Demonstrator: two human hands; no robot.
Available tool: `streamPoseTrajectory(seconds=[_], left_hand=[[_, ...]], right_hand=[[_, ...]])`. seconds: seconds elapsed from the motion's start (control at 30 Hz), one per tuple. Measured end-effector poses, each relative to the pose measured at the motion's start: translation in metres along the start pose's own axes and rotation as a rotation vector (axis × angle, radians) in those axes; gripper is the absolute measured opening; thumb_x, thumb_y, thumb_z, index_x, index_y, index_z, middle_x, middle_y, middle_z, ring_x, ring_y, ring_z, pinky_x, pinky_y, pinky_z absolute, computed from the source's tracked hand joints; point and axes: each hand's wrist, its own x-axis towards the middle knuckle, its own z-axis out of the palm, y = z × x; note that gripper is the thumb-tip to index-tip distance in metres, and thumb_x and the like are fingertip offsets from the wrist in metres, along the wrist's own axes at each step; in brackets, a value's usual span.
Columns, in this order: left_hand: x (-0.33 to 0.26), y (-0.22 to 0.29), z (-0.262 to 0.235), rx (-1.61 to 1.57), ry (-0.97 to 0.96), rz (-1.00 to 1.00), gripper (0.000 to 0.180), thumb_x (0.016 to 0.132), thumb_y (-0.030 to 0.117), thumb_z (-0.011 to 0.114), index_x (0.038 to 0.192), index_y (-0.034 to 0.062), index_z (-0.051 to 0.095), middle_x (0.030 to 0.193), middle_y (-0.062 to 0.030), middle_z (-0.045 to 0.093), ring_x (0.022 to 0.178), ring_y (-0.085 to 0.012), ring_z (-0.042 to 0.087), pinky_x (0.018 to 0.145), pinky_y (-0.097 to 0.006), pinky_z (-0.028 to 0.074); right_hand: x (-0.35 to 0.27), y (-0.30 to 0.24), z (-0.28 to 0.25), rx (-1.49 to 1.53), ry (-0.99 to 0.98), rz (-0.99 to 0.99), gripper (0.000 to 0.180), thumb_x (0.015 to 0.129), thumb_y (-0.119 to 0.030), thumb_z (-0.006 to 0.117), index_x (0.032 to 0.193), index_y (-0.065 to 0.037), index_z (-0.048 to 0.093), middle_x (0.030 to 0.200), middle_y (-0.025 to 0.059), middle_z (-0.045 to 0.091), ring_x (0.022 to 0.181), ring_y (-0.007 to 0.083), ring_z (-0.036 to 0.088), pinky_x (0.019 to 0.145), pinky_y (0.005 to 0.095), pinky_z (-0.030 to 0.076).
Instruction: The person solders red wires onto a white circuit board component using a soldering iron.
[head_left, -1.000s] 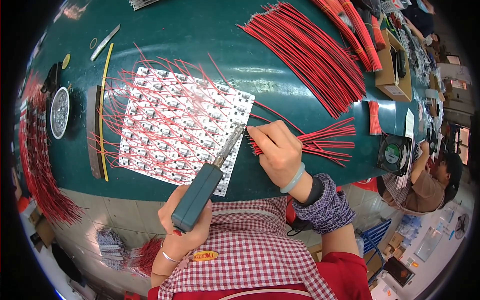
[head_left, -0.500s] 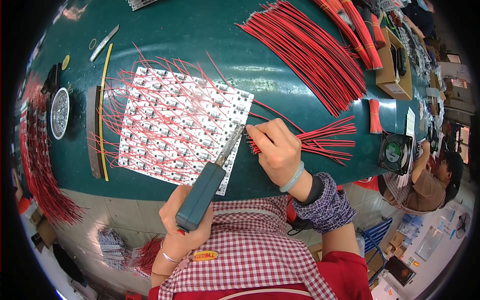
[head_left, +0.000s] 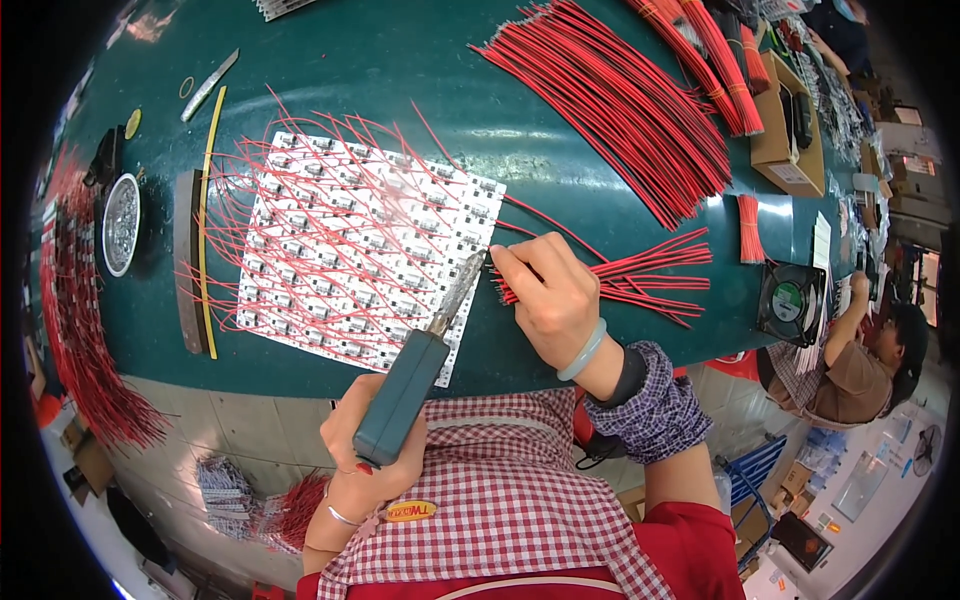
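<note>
My left hand [head_left: 362,440] is wrapped round the dark green handle of a soldering iron [head_left: 400,395]. Its metal tip slants up to the right edge of a white circuit board panel [head_left: 478,215], close to my right fingertips. Thumb and forefinger of my right hand [head_left: 555,300] are pinched on a red wire beside that edge; most of this wire is hidden by the hand. Loose red wires [head_left: 655,270] fan out beneath and to the right of the hand. Many thin red wires trail across the panel from its small dark components.
A large spread of red wires [head_left: 620,110] lies at the far right, near a cardboard box [head_left: 785,150] and a small fan [head_left: 787,303]. On the left are a white bowl [head_left: 121,225], a dark bar [head_left: 190,265], a yellow strip [head_left: 208,180] and a knife [head_left: 210,85]. A co-worker [head_left: 850,360] sits at right.
My right hand has shifted very slightly up and left, still pinching. The soldering iron's tip stays near the panel's right edge, with hardly any movement.
</note>
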Motion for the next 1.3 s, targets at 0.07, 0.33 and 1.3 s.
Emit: streamPoseTrajectory(seconds=[0.07,0.33,1.3], left_hand=[[-0.001,-0.001,0.002,-0.005,0.009,0.000,0.025,0.069,-0.009,0.071,0.093,-0.0060,0.064,0.087,-0.0124,0.068,0.071,-0.0195,0.068,0.065,-0.028,0.052],[0.002,0.003,0.004,0.041,0.011,0.075,0.025,0.066,-0.007,0.072,0.090,-0.0046,0.064,0.083,-0.0130,0.065,0.067,-0.0237,0.065,0.063,-0.029,0.051],[-0.026,-0.016,-0.006,0.115,0.051,0.073,0.025,0.075,-0.006,0.072,0.100,-0.0070,0.070,0.100,-0.0199,0.071,0.076,-0.0278,0.072,0.065,-0.032,0.056]], right_hand=[[-0.001,0.003,0.001,-0.032,-0.002,-0.032,0.036,0.064,0.007,0.066,0.099,0.003,0.070,0.085,0.0081,0.059,0.077,0.0235,0.060,0.059,0.0335,0.050],[-0.002,0.004,0.003,-0.069,-0.005,-0.079,0.031,0.067,0.001,0.068,0.098,0.004,0.068,0.085,0.0072,0.056,0.078,0.0216,0.058,0.058,0.0310,0.050],[-0.014,-0.015,-0.005,-0.014,-0.040,0.039,0.062,0.060,0.014,0.065,0.121,0.002,0.069,0.094,0.0119,0.059,0.082,0.0279,0.062,0.064,0.0372,0.052]])
